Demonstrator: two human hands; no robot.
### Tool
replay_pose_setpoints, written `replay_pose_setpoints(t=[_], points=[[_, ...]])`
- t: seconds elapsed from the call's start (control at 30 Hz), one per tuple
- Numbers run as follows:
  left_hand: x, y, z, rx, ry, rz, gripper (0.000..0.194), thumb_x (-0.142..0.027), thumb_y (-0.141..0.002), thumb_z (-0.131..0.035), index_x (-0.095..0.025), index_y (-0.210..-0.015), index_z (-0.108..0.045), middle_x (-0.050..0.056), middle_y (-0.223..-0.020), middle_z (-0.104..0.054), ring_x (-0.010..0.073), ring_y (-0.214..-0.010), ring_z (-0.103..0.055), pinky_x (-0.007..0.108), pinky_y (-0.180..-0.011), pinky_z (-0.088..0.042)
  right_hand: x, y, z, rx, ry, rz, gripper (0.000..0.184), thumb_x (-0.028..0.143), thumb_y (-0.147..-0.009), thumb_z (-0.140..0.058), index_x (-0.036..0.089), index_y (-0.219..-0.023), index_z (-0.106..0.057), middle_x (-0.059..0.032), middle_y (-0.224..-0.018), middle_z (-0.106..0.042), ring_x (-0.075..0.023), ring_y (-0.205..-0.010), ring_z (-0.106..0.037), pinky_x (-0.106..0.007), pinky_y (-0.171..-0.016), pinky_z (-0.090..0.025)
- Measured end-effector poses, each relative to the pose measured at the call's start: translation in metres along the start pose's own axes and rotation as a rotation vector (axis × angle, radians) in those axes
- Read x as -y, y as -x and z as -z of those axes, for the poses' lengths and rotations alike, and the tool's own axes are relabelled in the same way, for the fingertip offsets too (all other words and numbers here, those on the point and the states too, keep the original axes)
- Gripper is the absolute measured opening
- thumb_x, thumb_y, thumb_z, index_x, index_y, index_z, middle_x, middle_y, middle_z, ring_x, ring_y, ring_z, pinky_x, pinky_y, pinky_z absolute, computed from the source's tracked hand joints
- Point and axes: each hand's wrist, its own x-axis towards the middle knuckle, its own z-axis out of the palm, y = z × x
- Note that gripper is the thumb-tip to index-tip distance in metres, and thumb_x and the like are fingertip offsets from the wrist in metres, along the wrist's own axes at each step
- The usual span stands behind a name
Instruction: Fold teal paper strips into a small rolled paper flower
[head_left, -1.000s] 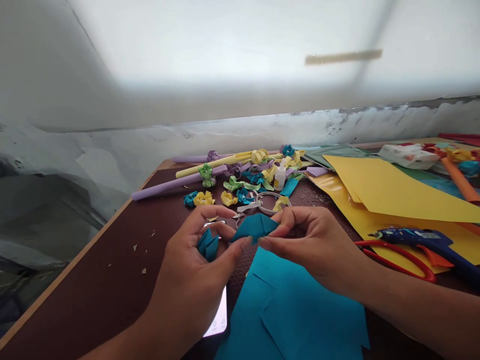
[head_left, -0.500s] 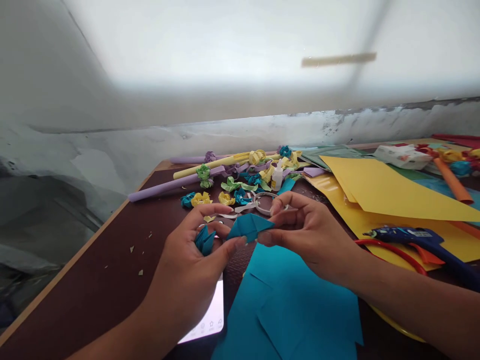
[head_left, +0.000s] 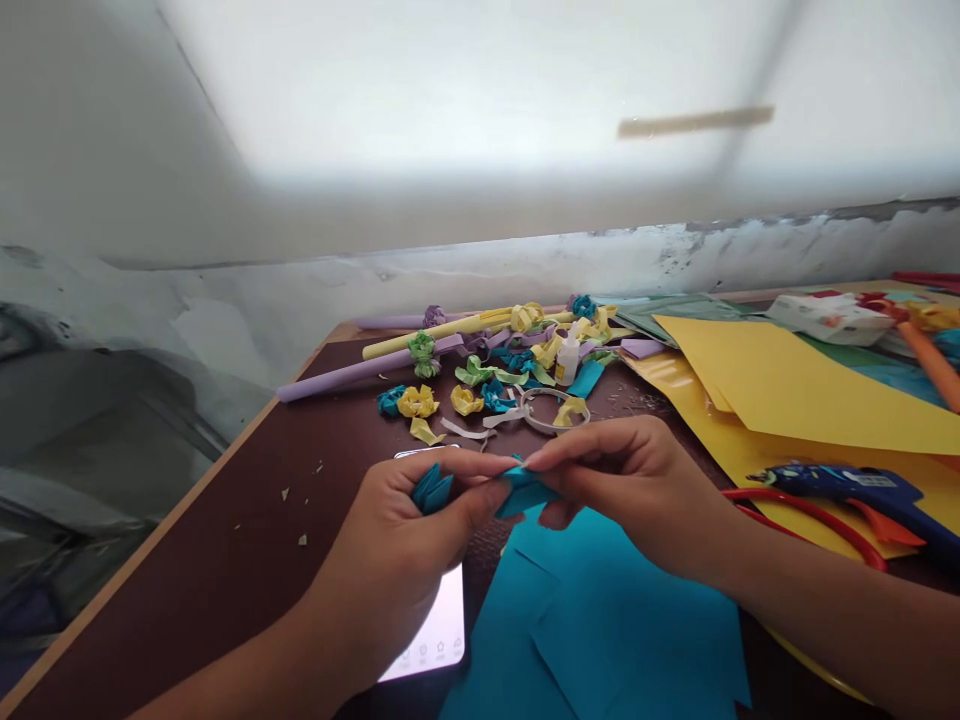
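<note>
Between my fingertips is a small folded piece of blue paper, pinched from both sides. My left hand grips its left end with thumb and index finger, while another folded blue piece is tucked in the crook of the same hand. My right hand pinches the right end, its fingers bent and partly hiding the paper. Under the hands lie flat blue paper sheets. A phone with a lit screen sits beneath my left hand, partly covered by it.
Behind the hands lie paper flowers, rolled paper sticks, a small glue bottle and a roll of tape. To the right are yellow sheets, a blue glue gun, red-handled scissors and a white box.
The blue piece was spread between my hands with a flat face showing. Now my fingertips are closer together and it is turned and pressed more narrowly. The view has shifted slightly.
</note>
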Motion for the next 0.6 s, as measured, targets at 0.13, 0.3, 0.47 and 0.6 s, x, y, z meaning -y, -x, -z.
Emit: replay_pose_setpoints(t=[0.13,0.3,0.47,0.6], points=[[-0.0004,0.0014,0.0029,0.039,0.080,0.059,0.016,-0.033,-0.073,-0.087,-0.021,-0.082,-0.084,-0.010,-0.046,-0.027,0.0027,-0.046,-0.019,0.015,-0.043,-0.020,0.0019,-0.0009,0.0011,-0.011,0.020,-0.005,0.003,0.021,-0.079,-0.083,0.023,-0.081,-0.084,-0.0001,-0.071,-0.077,-0.0121,-0.063,-0.075,-0.018,-0.061,-0.063],[-0.0028,-0.0011,0.0015,-0.002,0.028,0.096,0.031,-0.036,-0.069,-0.092,-0.020,-0.094,-0.082,-0.009,-0.048,-0.039,0.0022,-0.045,-0.024,0.015,-0.042,-0.022,0.0023,0.0020,-0.0008,0.010,0.100,0.083,0.013,0.015,-0.082,-0.077,0.024,-0.087,-0.084,0.0005,-0.075,-0.078,-0.0107,-0.066,-0.074,-0.016,-0.061,-0.061],[-0.0038,-0.0044,0.0002,-0.012,-0.065,0.095,0.027,-0.033,-0.063,-0.095,-0.017,-0.077,-0.079,-0.005,-0.051,-0.056,0.0035,-0.047,-0.040,0.014,-0.043,-0.028,0.0017,0.0063,0.0002,0.040,0.284,0.188,0.016,0.011,-0.085,-0.073,0.023,-0.090,-0.083,-0.0001,-0.080,-0.078,-0.0117,-0.073,-0.073,-0.018,-0.067,-0.060],[-0.0029,-0.0032,0.0012,0.010,-0.047,0.077,0.022,-0.024,-0.063,-0.094,-0.018,-0.072,-0.076,-0.002,-0.058,-0.068,0.0080,-0.054,-0.056,0.015,-0.050,-0.041,0.0000,0.0060,0.0004,0.073,0.222,0.126,0.019,0.017,-0.085,-0.077,0.024,-0.102,-0.081,-0.0017,-0.092,-0.079,-0.0144,-0.081,-0.075,-0.021,-0.071,-0.061]])
